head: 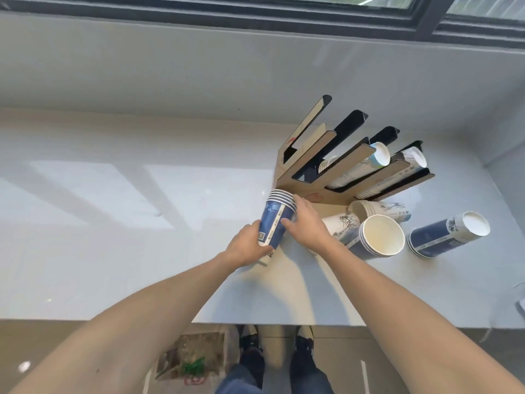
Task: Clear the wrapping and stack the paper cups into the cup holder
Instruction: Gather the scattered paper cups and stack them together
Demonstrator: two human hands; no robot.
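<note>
Office pantry or break-room corner, most likely. Glossy white surface (pixel 113 194) set against a plain white wall (pixel 170 66) beneath a dark-framed window (pixel 255 12). Slotted wooden cup holder (pixel 312 166) part-loaded with disposable paper cups (pixel 377 155); further sleeves of printed cups (pixel 380 237) lying loose alongside. Tiled floor (pixel 85 336) below, cardboard box of rubbish (pixel 193 356) on it.

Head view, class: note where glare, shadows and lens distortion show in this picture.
Head view: window glare lies in pale bars on the glossy white counter; soft shadows fall toward the viewer beneath both hands, the left hand and right hand gripping the blue cup stack; wide-angle distortion bows the window frame and stretches the forearms.
</note>
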